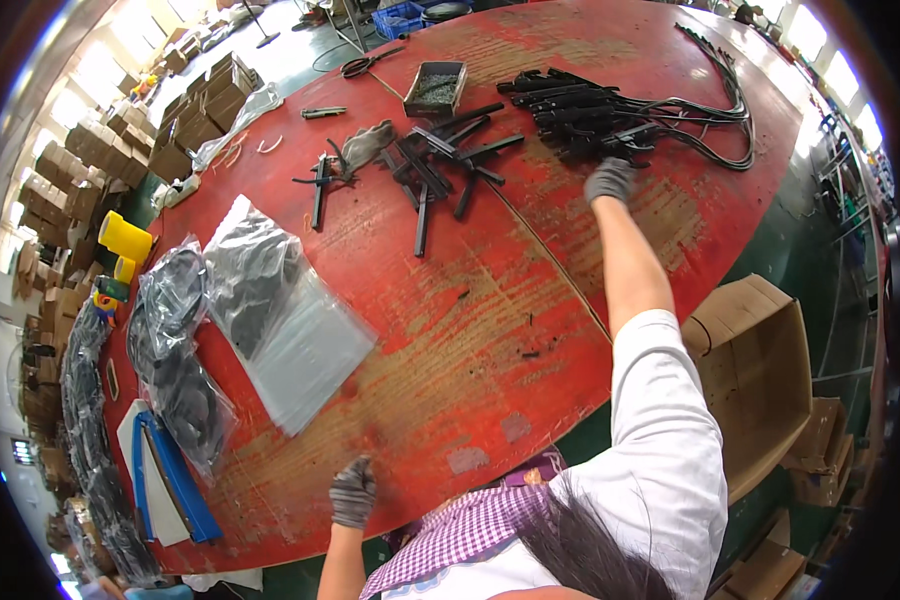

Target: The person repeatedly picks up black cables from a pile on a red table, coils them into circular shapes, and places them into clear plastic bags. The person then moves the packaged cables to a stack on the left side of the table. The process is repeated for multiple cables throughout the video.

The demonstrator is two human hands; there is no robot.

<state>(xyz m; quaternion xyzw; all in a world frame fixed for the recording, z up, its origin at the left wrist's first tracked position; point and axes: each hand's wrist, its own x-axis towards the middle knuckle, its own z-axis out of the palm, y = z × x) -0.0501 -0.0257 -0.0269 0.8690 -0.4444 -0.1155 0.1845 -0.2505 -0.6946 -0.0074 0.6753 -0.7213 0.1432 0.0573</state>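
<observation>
My right hand (610, 181), in a grey glove, reaches far over the red table to the near edge of a pile of black bar-shaped parts (570, 112). Motion blurs its fingers, so their grip cannot be made out. Grey cables (725, 85) run from that pile in a loop to the right. Close to the table's near edge, my left hand (353, 492), gloved too, is curled in a loose fist with nothing visible in it. Left of the pile lie loose black bars (422, 222) and a crumpled grey glove (369, 146).
Clear plastic bags (305, 375) and bagged black cables (185, 390) lie left on the worn red table (450, 340). A blue-and-white heat sealer (165, 480) stands at the left edge. Farther back are a box of small hardware (436, 88) and scissors (368, 64). An open carton (755, 385) stands right.
</observation>
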